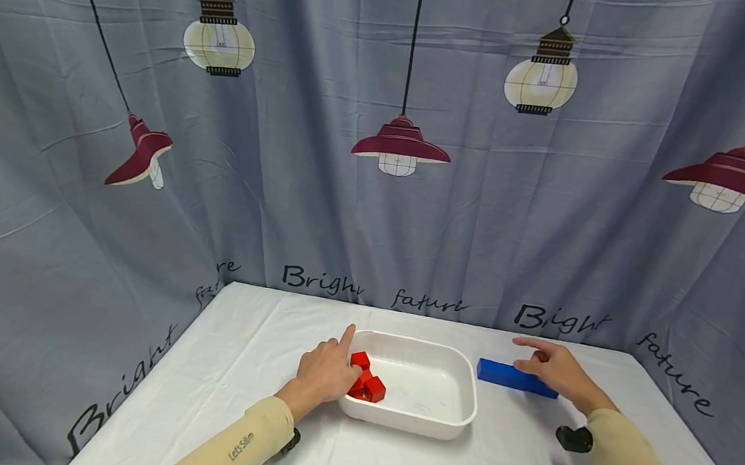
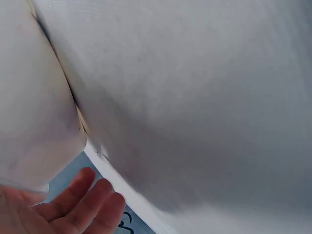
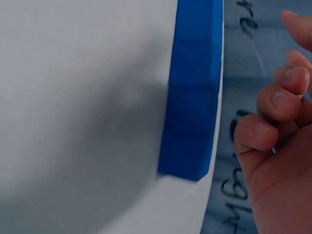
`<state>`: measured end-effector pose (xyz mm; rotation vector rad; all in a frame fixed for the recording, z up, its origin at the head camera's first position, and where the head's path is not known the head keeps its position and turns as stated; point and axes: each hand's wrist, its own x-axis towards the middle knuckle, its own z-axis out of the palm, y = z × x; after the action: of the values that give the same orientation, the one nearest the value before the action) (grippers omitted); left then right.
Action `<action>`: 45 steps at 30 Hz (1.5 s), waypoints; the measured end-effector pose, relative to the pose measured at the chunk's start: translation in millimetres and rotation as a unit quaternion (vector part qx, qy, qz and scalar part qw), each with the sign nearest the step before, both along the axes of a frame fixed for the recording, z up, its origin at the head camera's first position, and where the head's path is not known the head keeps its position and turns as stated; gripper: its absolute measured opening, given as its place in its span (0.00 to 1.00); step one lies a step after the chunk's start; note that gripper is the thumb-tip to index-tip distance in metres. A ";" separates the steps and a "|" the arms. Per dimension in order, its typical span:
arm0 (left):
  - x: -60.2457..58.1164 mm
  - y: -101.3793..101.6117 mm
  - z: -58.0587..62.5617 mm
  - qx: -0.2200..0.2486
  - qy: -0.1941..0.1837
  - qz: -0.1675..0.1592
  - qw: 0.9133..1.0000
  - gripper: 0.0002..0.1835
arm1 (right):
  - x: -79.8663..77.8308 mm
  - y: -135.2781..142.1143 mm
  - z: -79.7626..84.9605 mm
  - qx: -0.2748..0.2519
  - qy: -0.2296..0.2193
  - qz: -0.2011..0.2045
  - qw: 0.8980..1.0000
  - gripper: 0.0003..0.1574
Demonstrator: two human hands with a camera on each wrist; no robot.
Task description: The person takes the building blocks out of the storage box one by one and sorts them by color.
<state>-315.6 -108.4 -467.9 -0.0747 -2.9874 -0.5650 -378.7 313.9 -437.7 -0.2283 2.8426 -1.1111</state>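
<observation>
My left hand (image 1: 323,372) is at the left end of a white rectangular tub (image 1: 457,432), index finger stretched out past the rim and thumb over the rim. Several red cubes (image 1: 375,389) are bunched inside the tub, close by the thumb and partly hidden by it. In the left wrist view, its loosely bent fingers (image 2: 100,200) lie alongside the tub's outer wall (image 2: 39,97). My right hand (image 1: 554,371) hovers above a straight row of blue blocks (image 1: 514,377), index finger extended and the other fingers loosely curled. Nothing shows in its grasp in the right wrist view.
A white cloth (image 1: 244,372) covers the table beneath the tub and the blue row. Behind the table's far edge hangs a grey-blue curtain (image 1: 320,203) printed with lamps and lettering. A dark wrist device (image 1: 574,439) sits under the right forearm.
</observation>
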 end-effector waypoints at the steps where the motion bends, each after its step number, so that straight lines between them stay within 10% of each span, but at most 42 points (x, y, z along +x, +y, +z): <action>1: -0.5 -0.5 0.1 -0.002 0.007 -0.003 1.000 0.40 | -0.3 -4.0 1.6 0.001 0.003 0.005 1.000 0.43; 27: -1.7 -5.8 1.3 -0.007 0.000 0.003 1.000 0.35 | -1.4 -99.9 34.8 -0.042 -0.040 0.166 0.984 0.35; 45: -1.2 -3.6 -2.0 -0.008 0.000 0.002 1.000 0.34 | -6.4 -153.3 25.1 -0.031 -0.066 0.245 0.967 0.28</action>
<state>-316.8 -112.0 -469.9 -0.0713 -2.9923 -0.5395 -385.1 160.6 -412.6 -0.7784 2.4363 -1.0541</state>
